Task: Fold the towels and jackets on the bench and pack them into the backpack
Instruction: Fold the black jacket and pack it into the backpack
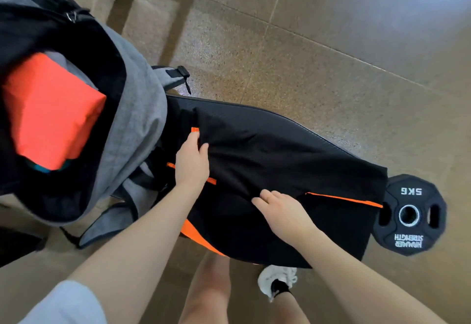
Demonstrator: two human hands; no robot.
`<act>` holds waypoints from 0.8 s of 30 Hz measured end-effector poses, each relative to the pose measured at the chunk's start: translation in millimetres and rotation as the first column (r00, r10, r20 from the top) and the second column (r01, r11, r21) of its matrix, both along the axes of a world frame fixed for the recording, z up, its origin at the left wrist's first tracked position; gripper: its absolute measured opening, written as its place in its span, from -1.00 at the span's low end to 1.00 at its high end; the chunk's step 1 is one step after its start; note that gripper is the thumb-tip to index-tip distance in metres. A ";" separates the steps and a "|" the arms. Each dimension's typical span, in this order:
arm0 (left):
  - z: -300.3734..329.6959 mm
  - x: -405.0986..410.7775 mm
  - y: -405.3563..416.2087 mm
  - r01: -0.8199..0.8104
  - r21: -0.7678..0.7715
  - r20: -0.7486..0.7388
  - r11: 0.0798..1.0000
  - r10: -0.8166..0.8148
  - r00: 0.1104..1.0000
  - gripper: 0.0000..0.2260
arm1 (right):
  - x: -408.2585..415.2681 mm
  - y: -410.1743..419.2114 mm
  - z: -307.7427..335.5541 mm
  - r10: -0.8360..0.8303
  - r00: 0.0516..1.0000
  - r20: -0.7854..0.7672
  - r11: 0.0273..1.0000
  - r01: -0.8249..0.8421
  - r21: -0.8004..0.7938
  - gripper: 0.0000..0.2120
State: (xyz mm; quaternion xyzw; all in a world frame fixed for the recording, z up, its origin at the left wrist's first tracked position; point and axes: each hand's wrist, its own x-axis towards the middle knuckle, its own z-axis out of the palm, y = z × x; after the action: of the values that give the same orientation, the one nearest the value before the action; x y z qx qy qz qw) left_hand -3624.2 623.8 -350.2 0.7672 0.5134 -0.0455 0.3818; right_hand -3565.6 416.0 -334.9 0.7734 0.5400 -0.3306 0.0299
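Observation:
A black jacket with orange trim (280,160) lies spread over the black bench (254,112). My left hand (192,160) pinches a fold of the jacket near its left end, thumb on top. Near the jacket's front middle, my right hand (283,214) grips a fold of its black cloth with curled fingers. The grey backpack (137,109) stands open at the left end of the bench. A folded orange item (51,109) sits in its mouth, and a bit of teal cloth (43,168) shows under it.
A black 5 kg weight plate (413,215) lies on the brown tiled floor (331,56) at the bench's right end. My legs and a white shoe (277,281) are below the bench edge. A dark object (15,247) is at the lower left.

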 end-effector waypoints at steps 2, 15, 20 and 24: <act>-1.9 -16.4 -8.3 -0.027 -0.053 -0.060 0.998 0.024 0.998 -0.63 | -5.9 -9.8 1.0 -0.013 0.994 -0.112 0.992 -0.001 -0.125 -0.49; 6.5 -125.9 -97.3 -0.431 0.045 0.126 0.901 0.422 0.898 -0.70 | -57.4 -42.9 -13.7 0.084 0.992 0.095 0.996 -0.083 -0.019 -0.35; -21.6 -149.8 -118.4 -0.677 -0.354 0.097 0.646 0.745 0.660 -0.52 | -41.9 -14.8 -23.7 -0.035 0.992 0.123 0.998 0.041 -0.051 -0.34; -29.9 -165.8 -121.0 -0.645 -0.560 0.095 0.520 0.813 0.574 -0.51 | -53.5 -31.5 -16.3 -0.035 0.986 0.166 0.971 -0.006 0.238 -0.55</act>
State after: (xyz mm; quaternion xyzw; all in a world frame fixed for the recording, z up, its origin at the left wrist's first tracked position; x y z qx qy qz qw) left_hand -3790.0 502.8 -380.1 0.3524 0.6880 0.1357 0.6197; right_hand -3619.0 384.4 -351.2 0.8006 0.5655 -0.1972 -0.0196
